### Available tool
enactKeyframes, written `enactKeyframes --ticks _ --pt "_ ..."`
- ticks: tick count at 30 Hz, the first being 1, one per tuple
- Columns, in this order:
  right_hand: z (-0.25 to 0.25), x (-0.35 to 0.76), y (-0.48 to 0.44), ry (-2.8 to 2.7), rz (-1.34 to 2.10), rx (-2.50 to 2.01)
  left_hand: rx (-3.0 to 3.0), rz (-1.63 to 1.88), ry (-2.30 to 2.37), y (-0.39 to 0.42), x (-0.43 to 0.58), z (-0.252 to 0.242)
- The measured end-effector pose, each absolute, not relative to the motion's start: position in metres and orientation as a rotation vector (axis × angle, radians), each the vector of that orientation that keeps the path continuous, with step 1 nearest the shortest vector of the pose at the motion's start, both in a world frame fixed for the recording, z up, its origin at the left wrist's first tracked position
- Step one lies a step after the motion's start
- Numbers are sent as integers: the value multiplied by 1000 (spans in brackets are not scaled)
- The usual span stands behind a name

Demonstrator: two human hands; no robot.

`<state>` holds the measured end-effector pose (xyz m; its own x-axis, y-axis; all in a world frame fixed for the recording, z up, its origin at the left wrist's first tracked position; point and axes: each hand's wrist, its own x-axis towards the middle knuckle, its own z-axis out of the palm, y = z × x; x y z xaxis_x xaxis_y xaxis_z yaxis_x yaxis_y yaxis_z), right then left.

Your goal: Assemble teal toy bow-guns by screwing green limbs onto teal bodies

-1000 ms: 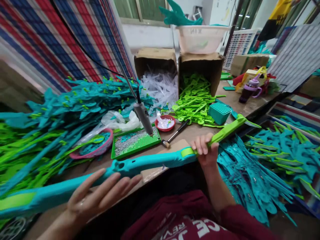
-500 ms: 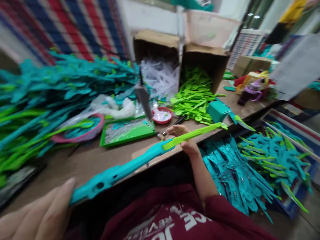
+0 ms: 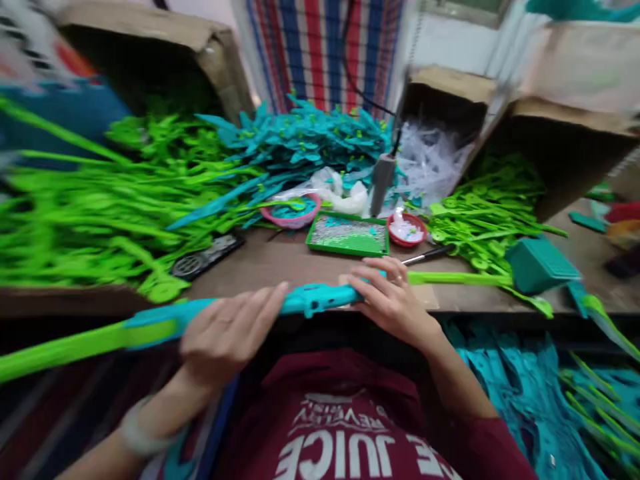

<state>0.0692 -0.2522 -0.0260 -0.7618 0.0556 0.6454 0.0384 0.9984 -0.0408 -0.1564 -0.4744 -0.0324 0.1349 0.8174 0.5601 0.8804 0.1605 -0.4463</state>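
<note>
Along surface [image 3: 300,263] edge teal bar [image 3: 310,299] runs left-right, left hand [image 3: 225,333] fingers flat and open on its middle, right hand [image 3: 393,303] fingers curled gripping just beside.

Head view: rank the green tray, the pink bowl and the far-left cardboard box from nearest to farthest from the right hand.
1. green tray, just beyond the right hand, slightly left.
2. pink bowl, farther left.
3. cardboard box, far back left.
</note>
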Motion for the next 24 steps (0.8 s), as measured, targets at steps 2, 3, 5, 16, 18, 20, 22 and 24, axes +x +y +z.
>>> enactKeyframes --ticks 2,3,5,16,18,20,22,24 --pt "-22 39 -249 -2492 157 111 -1562 -37 -1629 -472 -145 -31" --pt "-23 26 -253 -2496 200 157 -1519 7 -1692 -476 -144 -30" --pt "-28 10 -273 -2505 210 184 -1370 137 -1993 -500 -150 -25" --pt "-79 21 -349 -2232 298 375 717 -30 -3155 -824 -152 -97" --pt "-89 9 -353 -2257 327 404 795 -80 -3254 -830 -137 -140" --pt "-95 -3 -352 -2267 326 426 825 -148 -3342 -823 -128 -174" --pt "-98 -8 -347 -2297 264 415 776 -208 -3420 -804 -129 -192" --pt "-95 4 -343 -2347 175 360 553 -265 -3503 -766 -137 -196"
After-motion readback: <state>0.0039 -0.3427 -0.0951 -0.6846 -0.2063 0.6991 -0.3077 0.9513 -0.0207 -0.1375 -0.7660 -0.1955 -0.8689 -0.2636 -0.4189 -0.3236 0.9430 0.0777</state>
